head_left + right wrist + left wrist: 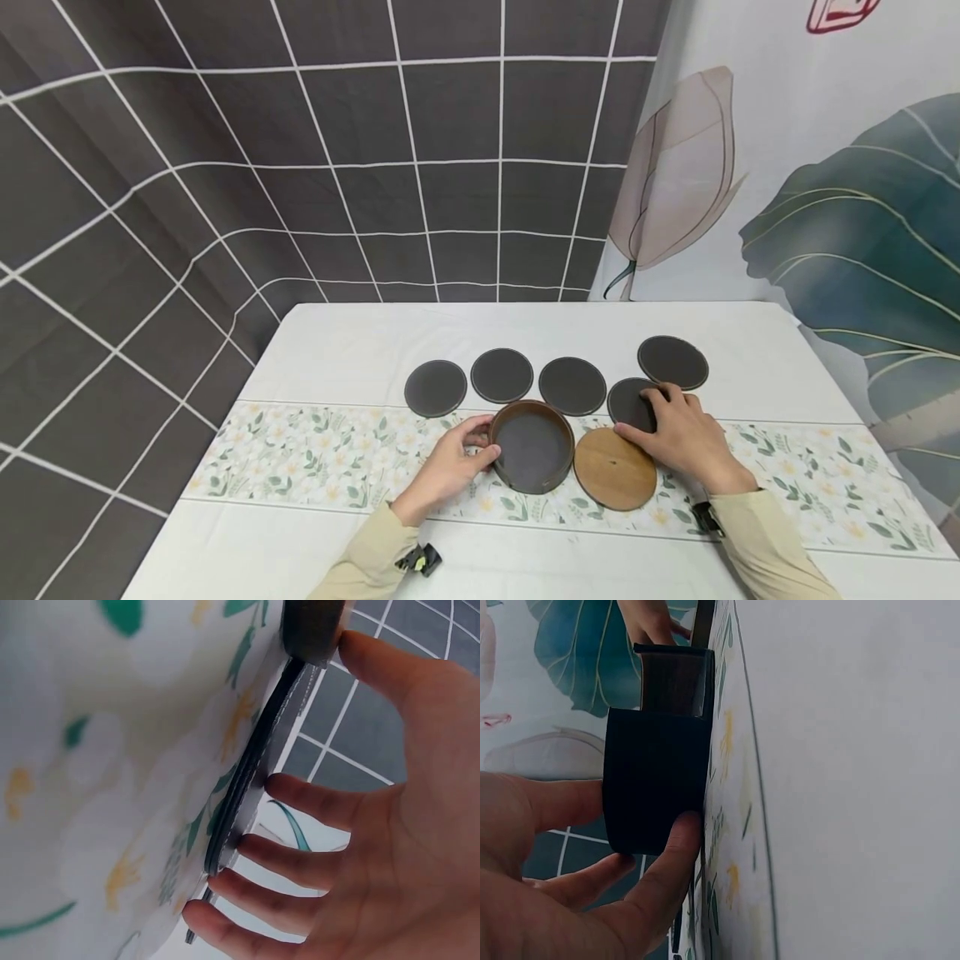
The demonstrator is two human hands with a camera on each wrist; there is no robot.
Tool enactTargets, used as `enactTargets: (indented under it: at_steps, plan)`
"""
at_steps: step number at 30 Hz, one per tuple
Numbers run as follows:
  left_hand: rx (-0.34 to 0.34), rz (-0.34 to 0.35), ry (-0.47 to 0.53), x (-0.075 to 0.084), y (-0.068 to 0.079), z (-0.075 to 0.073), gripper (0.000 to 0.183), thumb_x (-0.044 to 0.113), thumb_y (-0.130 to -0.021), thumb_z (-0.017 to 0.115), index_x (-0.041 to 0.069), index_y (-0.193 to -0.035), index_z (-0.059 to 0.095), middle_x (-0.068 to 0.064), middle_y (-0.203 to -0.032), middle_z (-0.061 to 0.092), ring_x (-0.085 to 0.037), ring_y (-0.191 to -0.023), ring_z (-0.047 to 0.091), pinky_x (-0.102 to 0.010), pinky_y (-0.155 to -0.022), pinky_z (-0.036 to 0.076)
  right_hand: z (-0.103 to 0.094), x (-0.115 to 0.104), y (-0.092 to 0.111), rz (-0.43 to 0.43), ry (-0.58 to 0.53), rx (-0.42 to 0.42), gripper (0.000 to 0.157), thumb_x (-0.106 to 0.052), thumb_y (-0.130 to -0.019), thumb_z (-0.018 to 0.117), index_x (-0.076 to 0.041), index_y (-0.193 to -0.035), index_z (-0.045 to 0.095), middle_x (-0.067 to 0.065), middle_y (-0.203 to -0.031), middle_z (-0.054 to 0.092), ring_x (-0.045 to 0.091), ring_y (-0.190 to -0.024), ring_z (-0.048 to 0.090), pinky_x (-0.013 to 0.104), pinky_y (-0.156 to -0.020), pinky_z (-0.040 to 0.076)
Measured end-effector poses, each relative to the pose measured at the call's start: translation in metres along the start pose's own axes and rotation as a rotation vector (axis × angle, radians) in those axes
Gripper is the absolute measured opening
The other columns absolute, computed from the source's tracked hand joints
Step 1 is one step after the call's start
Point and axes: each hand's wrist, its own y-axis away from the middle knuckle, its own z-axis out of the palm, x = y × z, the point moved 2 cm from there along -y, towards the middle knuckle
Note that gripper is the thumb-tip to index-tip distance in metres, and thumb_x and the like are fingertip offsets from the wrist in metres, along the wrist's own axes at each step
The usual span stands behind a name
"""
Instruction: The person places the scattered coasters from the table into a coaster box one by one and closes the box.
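Note:
My left hand (452,467) holds the left side of a round, dark coaster holder (531,492) with a brown inner wall. In the left wrist view, its thumb and fingertips rest against the holder's dark outer wall (656,780). My right hand (686,437) has its fingers spread at a round black coaster (628,403). In the right wrist view, its fingertips meet the coaster's stitched edge (251,761), and the thumb touches a brown piece (315,630). A round wooden disc (615,471) lies between the holder and the right hand.
Three black coasters, at left (435,388), middle (502,375) and right (572,386), lie in a row behind the holder. Another coaster (672,362) lies behind the right hand. A white cloth with a floral band (300,458) covers the table, before a dark gridded curtain (450,192).

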Motion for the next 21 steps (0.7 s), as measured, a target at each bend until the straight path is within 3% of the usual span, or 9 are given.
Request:
enactTargets:
  at_steps: [9, 21]
  plan:
    - [0.000, 0.017, 0.022, 0.001, 0.001, 0.000, 0.050, 0.010, -0.096, 0.069, -0.002, -0.142, 0.054, -0.018, -0.112, 0.068, -0.025, -0.103, 0.064, -0.019, -0.071, 0.054, -0.004, -0.003, -0.007, 0.022, 0.027, -0.012, 0.081, -0.058, -0.090, 0.069, 0.006, -0.138, 0.055, 0.039, -0.140, 0.043, 0.064, -0.123, 0.042, 0.072, -0.080, 0.049]
    - [-0.002, 0.014, -0.016, -0.002, -0.001, 0.000, 0.048, 0.011, -0.097, 0.068, 0.000, -0.142, 0.055, -0.016, -0.114, 0.067, -0.025, -0.105, 0.062, -0.019, -0.072, 0.053, -0.006, -0.005, -0.014, 0.022, 0.036, -0.034, 0.099, -0.065, -0.079, 0.078, 0.008, -0.141, 0.051, 0.038, -0.139, 0.043, 0.062, -0.118, 0.044, 0.069, -0.071, 0.051]
